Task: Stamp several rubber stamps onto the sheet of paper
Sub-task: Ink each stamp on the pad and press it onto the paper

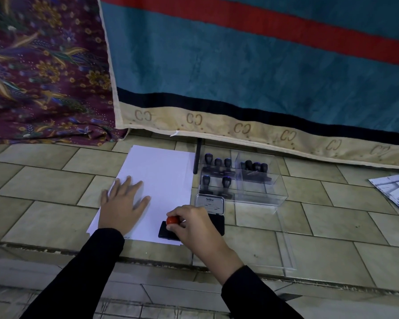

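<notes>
A person in black sleeves works on a tiled floor [332, 229], pressing a rubber stamp [168, 228] with a red knob onto the near right corner of a white sheet of paper [161, 180]. The right hand [191, 226] has its grip closed around the red knob from above, fingers curled over it, while the stamp's dark rectangular base sits flat on the paper. The left hand [122, 203] lies palm down with its fingers spread on the left half of the sheet, its grip wide open and holding nothing. A faint line of print shows at the sheet's near edge beside the left wrist, too small to read. Just right of the paper, an ink pad [213, 215] stands with its lid raised, the lid bearing a label; the dark pad itself appears to lie partly behind the right hand. Beyond it, a clear plastic box [274, 194] with compartments holds several more dark-handled stamps [219, 166], standing upright in two groups. A black pen [197, 155] lies between the paper and the box. A printed sheet [394, 192] rests well apart at the far right. Behind, a teal, red-striped cloth [240, 65] hangs beside a purple floral fabric [44, 65]
</notes>
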`<state>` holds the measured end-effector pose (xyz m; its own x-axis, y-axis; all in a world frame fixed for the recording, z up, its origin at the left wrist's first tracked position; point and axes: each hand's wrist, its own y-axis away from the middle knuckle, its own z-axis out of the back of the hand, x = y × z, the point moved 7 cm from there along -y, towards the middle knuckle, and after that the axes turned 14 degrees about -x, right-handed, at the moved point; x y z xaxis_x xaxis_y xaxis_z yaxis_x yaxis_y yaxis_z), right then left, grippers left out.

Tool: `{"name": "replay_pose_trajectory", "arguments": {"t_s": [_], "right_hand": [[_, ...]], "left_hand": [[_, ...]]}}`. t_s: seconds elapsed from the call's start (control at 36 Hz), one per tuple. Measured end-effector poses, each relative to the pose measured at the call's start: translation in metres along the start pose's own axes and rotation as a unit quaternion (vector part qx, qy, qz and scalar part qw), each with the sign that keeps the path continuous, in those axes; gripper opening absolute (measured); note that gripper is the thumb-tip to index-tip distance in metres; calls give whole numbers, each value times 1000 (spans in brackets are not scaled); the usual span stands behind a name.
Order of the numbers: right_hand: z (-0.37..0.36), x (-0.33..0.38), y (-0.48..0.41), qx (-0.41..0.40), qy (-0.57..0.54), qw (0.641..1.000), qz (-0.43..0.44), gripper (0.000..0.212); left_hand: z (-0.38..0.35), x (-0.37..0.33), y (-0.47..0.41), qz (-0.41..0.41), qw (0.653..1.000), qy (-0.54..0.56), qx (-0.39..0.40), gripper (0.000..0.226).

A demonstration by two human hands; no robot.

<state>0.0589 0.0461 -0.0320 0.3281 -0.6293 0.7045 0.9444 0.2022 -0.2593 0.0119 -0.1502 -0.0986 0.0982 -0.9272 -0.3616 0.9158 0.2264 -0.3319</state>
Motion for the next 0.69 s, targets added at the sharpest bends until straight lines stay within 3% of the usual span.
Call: {"name": "replay_pose_trajectory", "arguments": {"t_s": [0.31, 0.58, 0.69], "right_hand": [[1, -4, 0, -1, -18, 1000, -18, 27], [-1, -7, 3, 5, -13, 1000, -26, 28], [23, -21, -4, -51, -79, 990, -104, 27]], "left_hand": [[1, -1, 0, -1, 1000, -3, 8, 56], [1, -10, -3, -12, 996, -81, 41, 56], [3, -12, -4, -5, 996, -70, 51, 55]]}}
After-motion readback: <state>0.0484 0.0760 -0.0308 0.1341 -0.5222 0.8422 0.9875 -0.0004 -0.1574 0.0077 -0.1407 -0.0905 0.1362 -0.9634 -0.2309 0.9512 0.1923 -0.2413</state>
